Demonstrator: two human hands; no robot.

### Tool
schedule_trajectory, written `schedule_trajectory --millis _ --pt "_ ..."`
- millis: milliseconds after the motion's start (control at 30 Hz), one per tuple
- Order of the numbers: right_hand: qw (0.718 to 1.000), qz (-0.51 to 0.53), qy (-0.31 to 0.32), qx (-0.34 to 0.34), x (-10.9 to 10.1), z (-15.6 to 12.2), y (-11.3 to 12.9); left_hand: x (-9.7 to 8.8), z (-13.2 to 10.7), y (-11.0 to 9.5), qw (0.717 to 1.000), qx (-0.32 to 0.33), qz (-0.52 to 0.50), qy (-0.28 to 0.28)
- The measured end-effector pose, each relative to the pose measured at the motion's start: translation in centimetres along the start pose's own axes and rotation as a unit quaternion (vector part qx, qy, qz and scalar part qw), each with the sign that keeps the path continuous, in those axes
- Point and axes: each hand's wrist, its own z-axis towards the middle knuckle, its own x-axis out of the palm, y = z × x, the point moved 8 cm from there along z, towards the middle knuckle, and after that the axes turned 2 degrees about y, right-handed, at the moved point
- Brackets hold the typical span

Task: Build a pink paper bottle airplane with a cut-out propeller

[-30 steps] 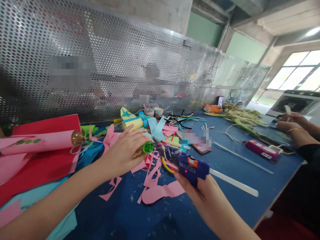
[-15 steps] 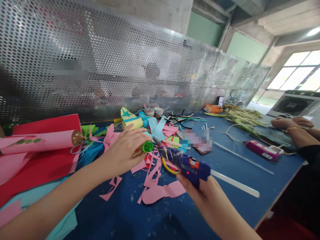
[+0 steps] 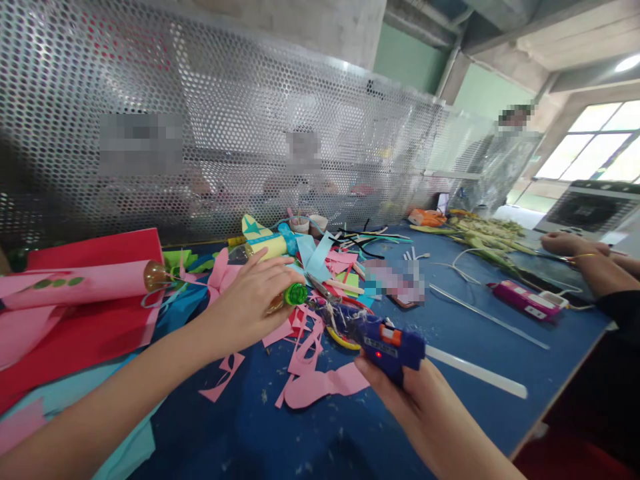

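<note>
My left hand [image 3: 257, 287] is closed around a plastic bottle [image 3: 274, 305], whose green cap [image 3: 296, 294] points right; most of the bottle is hidden under the fingers. My right hand [image 3: 410, 393] grips a blue hot glue gun [image 3: 383, 340] with an orange switch and a lit red light. A long translucent glue stick [image 3: 480, 370] juts from its back. The gun's nozzle is close to the green cap; whether they touch I cannot tell. Beneath the gun lie scissors with yellow-lined handles [image 3: 343, 339]. Pink paper scraps [image 3: 307, 347] and a pink cutout [image 3: 325, 385] lie below.
Behind my left hand lies a yellow-wrapped bottle [image 3: 273, 247]. A pink-wrapped bottle [image 3: 100, 283] rests on red sheets [image 3: 125, 320] at left. A phone [image 3: 400, 290], a magenta power strip [image 3: 527, 300] and another person's hands [image 3: 575, 247] are at right. A perforated metal screen [image 3: 225, 133] borders the table.
The glue gun in my right hand has shifted slightly down and right, its nozzle dropping below the cap's level. My left hand stays nearly still. A person has appeared beyond the screen at right.
</note>
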Motion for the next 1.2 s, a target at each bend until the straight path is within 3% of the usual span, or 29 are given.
schedule_trajectory --millis 400,600,967,1200 --pt "0.998 -0.038 -0.043 -0.035 -0.4 0.4 -0.1 0.2 0.0 -0.1 1.000 0.000 0.002 0.004" --pt "0.998 -0.019 -0.030 -0.048 -0.5 0.5 0.5 0.2 0.0 0.0 1.000 -0.001 0.003 0.006" --pt "0.999 -0.005 0.000 -0.041 -0.5 0.4 0.3 0.2 0.0 0.0 1.000 -0.001 0.007 0.008" --pt "0.999 0.028 0.016 0.014 0.0 0.2 -0.8 0.3 -0.1 0.1 1.000 0.002 0.010 0.007"
